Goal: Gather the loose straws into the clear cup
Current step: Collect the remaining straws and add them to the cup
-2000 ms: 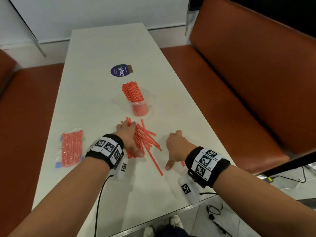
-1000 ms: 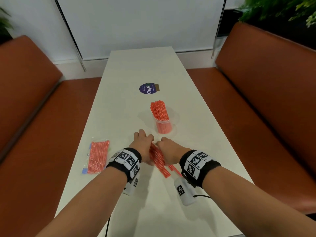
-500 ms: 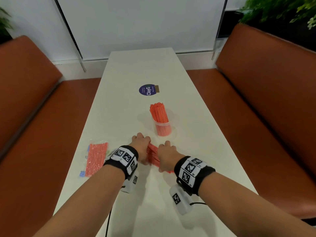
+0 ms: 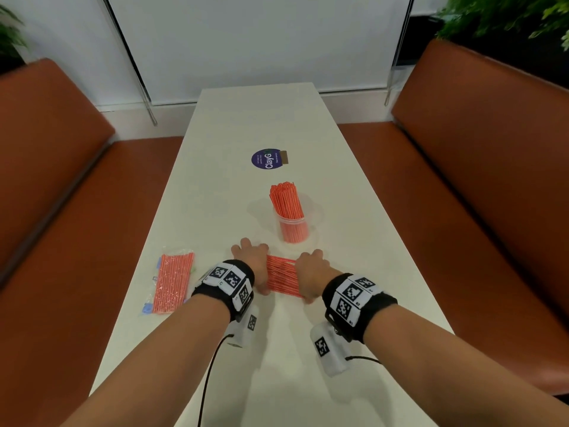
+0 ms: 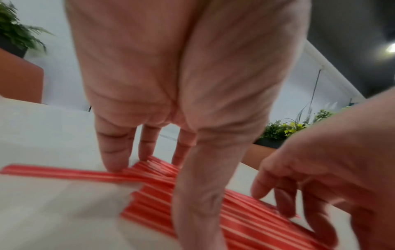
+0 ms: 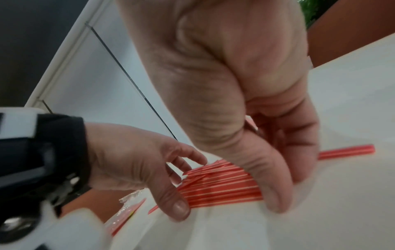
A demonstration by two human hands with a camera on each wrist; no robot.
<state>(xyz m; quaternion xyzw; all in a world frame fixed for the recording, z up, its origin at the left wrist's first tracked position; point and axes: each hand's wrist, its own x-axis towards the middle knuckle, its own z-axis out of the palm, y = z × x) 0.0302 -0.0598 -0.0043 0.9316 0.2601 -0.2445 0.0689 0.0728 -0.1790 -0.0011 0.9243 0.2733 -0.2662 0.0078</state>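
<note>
A clear cup (image 4: 292, 231) packed with upright red straws (image 4: 284, 200) stands mid-table. Just in front of it, a bundle of loose red-and-white straws (image 4: 281, 277) lies flat on the white table (image 4: 246, 118), squeezed between my two hands. My left hand (image 4: 251, 265) presses on its left side with straight fingers and thumb (image 5: 198, 211). From the right, my right hand (image 4: 308, 274) presses against the straw ends with its thumb (image 6: 267, 186) and fingers down on the table. One straw (image 6: 346, 152) sticks out past the right fingers. The bundle's underside is hidden.
A sealed plastic packet of red straws (image 4: 172, 282) lies near the table's left edge. A round purple sticker (image 4: 267, 159) sits beyond the cup. Brown bench seats (image 4: 462, 195) flank the table on both sides. Wrist-camera cables trail off the near edge.
The scattered straws have been swept into one tight bundle. Both hands moved inward until they bracket it, and the bundle now lies crosswise between them.
</note>
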